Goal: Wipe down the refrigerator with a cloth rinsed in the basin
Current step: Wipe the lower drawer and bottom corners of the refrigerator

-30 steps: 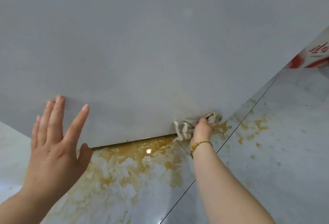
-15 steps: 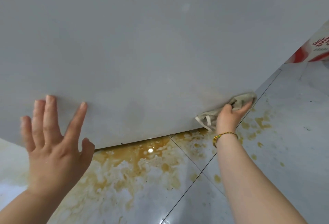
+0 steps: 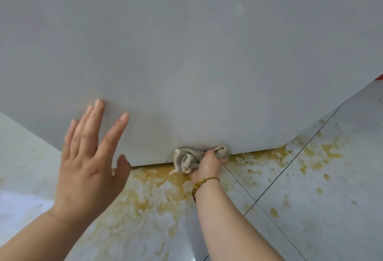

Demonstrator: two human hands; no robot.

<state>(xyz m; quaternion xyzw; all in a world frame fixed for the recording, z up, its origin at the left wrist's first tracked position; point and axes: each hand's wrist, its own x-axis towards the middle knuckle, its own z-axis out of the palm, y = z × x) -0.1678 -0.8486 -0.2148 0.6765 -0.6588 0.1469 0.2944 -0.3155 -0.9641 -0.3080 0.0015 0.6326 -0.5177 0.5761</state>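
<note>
The grey side panel of the refrigerator [image 3: 186, 64] fills the upper part of the head view. My right hand [image 3: 208, 164] grips a bunched grey cloth [image 3: 187, 158] and presses it against the panel's bottom edge, just above the floor. A gold and green bracelet sits on that wrist. My left hand [image 3: 91, 157] is spread with straight fingers at the lower left of the panel, fingertips near or on its surface. The basin is not in view.
The glossy white tiled floor [image 3: 321, 209] below the refrigerator carries yellow-brown stains, thickest along the bottom edge and under my hands. A sliver of a red object [image 3: 379, 77] shows at the right edge.
My right hand has swept the cloth back left along the bottom edge, from the right corner to the middle. My left hand stays spread by the panel.
</note>
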